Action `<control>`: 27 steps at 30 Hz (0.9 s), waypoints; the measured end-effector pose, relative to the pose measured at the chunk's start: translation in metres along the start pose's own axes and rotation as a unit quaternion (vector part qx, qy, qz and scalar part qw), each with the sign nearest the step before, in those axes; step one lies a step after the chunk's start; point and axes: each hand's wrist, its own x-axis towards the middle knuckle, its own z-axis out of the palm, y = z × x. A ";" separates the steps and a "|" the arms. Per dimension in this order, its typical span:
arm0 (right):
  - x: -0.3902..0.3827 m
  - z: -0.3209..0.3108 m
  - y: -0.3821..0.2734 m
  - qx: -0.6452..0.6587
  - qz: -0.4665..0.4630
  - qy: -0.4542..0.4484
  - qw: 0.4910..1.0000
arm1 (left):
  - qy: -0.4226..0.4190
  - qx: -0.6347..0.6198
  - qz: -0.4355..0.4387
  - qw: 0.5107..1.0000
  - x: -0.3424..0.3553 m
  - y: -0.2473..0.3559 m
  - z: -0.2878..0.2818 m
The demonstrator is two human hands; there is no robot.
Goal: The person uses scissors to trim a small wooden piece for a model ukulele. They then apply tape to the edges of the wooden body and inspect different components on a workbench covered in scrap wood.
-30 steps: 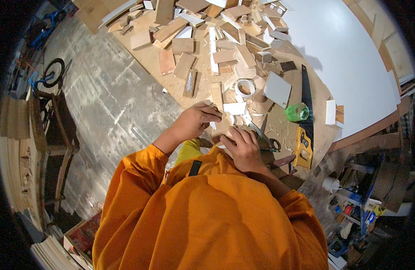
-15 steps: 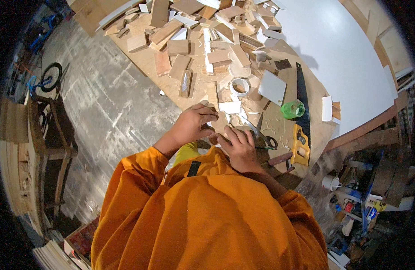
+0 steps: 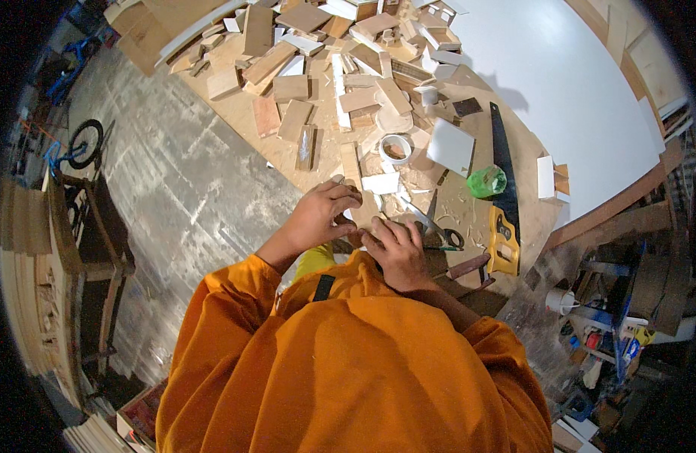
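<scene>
Left hand (image 3: 324, 215) and right hand (image 3: 399, 251) are held close together but apart, with fingers bent; whether anything is gripped cannot be told. Just ahead of the left hand, the nearer one, a thin wooden strip (image 3: 351, 164) is laid on the bench (image 3: 462, 213), its long side pointed away from the hands. Scissors (image 3: 439, 232) are placed just beside the right hand's fingers.

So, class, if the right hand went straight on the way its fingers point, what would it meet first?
The right hand would probably meet the small white scrap first, then the flat white piece beyond; but its height is unclear, so it might pass over.
</scene>
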 end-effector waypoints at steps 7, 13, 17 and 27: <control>-0.001 0.001 -0.001 0.004 0.003 -0.004 1.000 | -0.005 0.002 0.000 1.000 0.001 0.003 -0.003; -0.001 0.000 -0.002 -0.002 0.001 0.006 1.000 | -0.001 -0.023 -0.017 1.000 -0.002 -0.001 0.001; 0.001 -0.001 0.001 0.022 0.007 0.037 0.999 | 0.009 -0.066 -0.002 0.998 -0.005 -0.015 0.003; 0.002 -0.005 -0.001 -0.012 0.013 0.026 1.000 | -0.043 -0.049 0.000 0.998 -0.004 -0.008 -0.009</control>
